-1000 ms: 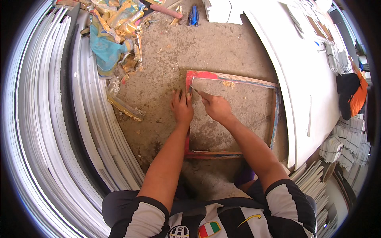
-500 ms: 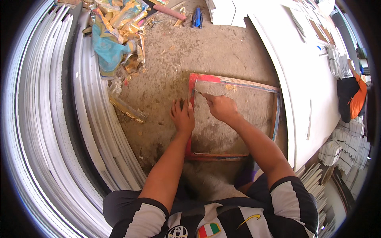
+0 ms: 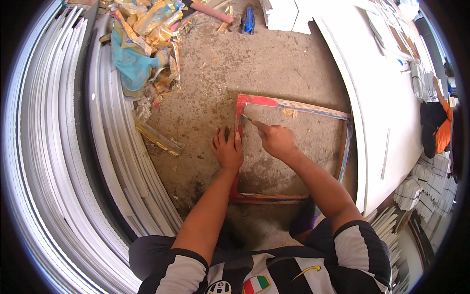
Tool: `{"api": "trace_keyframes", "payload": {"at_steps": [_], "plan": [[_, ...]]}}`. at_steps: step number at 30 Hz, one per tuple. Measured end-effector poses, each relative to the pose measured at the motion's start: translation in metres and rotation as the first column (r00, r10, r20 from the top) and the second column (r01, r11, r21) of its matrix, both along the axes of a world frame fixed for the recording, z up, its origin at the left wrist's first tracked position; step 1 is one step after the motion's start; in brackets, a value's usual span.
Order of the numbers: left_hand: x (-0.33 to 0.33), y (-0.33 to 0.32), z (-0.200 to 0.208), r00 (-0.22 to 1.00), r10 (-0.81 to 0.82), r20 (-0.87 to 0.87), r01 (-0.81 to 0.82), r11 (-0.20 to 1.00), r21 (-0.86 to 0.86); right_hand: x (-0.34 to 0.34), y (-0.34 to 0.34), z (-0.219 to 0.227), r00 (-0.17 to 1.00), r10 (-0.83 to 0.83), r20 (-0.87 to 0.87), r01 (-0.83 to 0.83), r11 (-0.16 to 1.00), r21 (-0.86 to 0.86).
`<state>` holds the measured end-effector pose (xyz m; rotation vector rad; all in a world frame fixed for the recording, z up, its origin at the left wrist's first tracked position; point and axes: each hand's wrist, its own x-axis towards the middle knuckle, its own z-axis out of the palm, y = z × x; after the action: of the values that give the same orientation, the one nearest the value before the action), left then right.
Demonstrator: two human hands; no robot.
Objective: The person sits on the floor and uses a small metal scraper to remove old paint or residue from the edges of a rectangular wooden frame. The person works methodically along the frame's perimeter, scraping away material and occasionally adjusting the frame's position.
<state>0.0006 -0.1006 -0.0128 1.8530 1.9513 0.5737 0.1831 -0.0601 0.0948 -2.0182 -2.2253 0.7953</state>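
A rectangular wooden frame point(image 3: 313, 110), streaked with worn red and blue paint, lies flat on the dirty floor. My left hand point(image 3: 228, 149) rests on its red left bar, fingers stretched out and a little spread. Inside the frame's outline, my right hand point(image 3: 279, 140) is closed around a slim tool point(image 3: 256, 123) with a brownish handle and a thin metal tip. That tip meets the inner side of the left bar, just below the top left corner. Most of the handle is hidden in my fist, so the tool's exact kind cannot be made out.
Long white panels point(image 3: 49, 127) stand stacked at the left. Crumpled, colour-stained scraps point(image 3: 142, 54) lie at the far left, near a pink roll point(image 3: 211, 12) and a blue tool point(image 3: 248, 20). A large white sheet point(image 3: 377, 112) spans the right; beyond it is a person in orange point(image 3: 442, 132).
The whole scene has shifted slightly down and right in the view. Both hands sit a little nearer to me, and the tool's tip is still at the same bar.
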Motion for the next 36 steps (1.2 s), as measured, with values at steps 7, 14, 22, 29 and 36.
{"api": "trace_keyframes", "payload": {"at_steps": [7,14,22,29,36], "plan": [[0.001,-0.002,-0.007,0.999,-0.015,0.046,0.015,1.000,0.005,0.005,0.010,0.001,0.985,0.154,0.076,-0.154,0.988,-0.001],[0.002,-0.003,-0.014,0.997,-0.015,0.081,0.012,0.999,0.033,0.012,0.005,-0.023,0.969,-0.041,-0.245,0.018,0.995,-0.095],[-0.002,-0.002,-0.008,0.996,-0.024,0.091,0.019,0.998,0.052,-0.002,0.005,0.004,0.999,0.046,0.029,-0.043,0.993,-0.108],[-0.001,-0.001,0.000,0.998,-0.028,0.065,0.026,0.999,0.029,-0.008,0.002,0.021,0.998,0.026,0.065,-0.017,0.989,-0.145],[-0.001,-0.002,-0.004,0.995,-0.022,0.099,0.018,0.999,0.038,-0.010,-0.006,0.008,0.998,-0.012,0.056,0.018,0.994,-0.112]]}}
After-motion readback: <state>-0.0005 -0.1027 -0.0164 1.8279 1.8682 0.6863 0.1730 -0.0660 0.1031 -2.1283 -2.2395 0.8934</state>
